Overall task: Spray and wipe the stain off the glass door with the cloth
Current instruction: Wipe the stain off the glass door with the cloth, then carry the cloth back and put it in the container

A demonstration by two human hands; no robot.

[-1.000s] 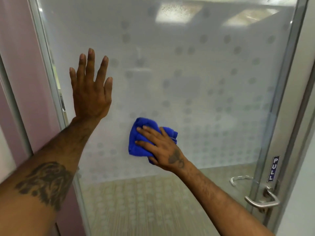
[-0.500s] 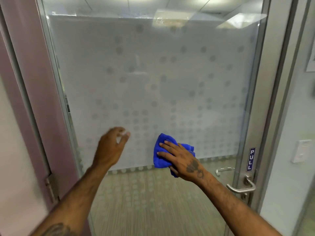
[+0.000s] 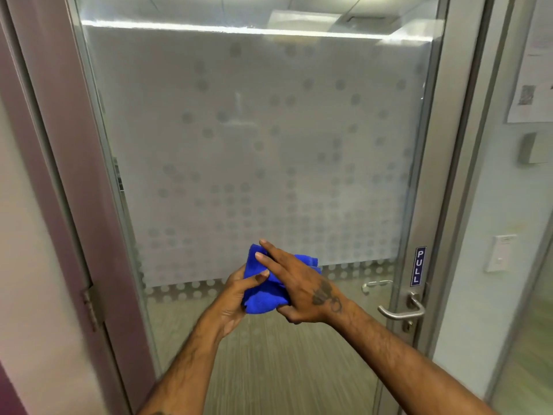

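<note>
The bunched blue microfibre cloth (image 3: pixel 263 290) is largely covered: the right hand (image 3: pixel 302 287) lies across its top and right side, and the left hand (image 3: pixel 236 298) hides its lower left. Whether it touches the frosted, dot-patterned glass door (image 3: pixel 269 145) cannot be told. The door's top and bottom run past the frame. The white printed paper notice (image 3: pixel 531 85) at right is cut off and its text unreadable.

The cloth (image 3: pixel 263 290) was soft, matt blue fabric; the glass door (image 3: pixel 269 145) looked frosted and dotted, its handle (image 3: pixel 401 313) brushed metal.
</note>
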